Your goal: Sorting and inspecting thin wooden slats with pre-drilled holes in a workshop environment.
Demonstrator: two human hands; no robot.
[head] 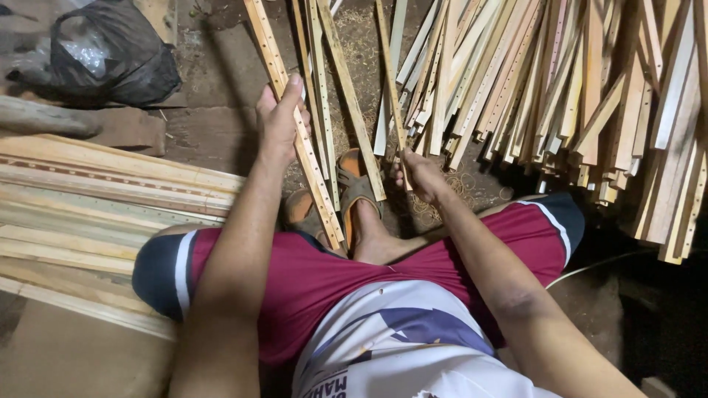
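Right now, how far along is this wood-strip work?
Looks done: flat slats lie stacked at the person's left. In hand: the left hand grips a drilled strip, and the right hand holds a thinner stick. Left, apparently: a big pile of strips leaning ahead.

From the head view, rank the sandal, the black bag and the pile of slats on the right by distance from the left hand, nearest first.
From the left hand:
1. Sandal, just below and right of it, on the floor.
2. Black bag, up in the left corner.
3. Pile of slats, far across on the right.
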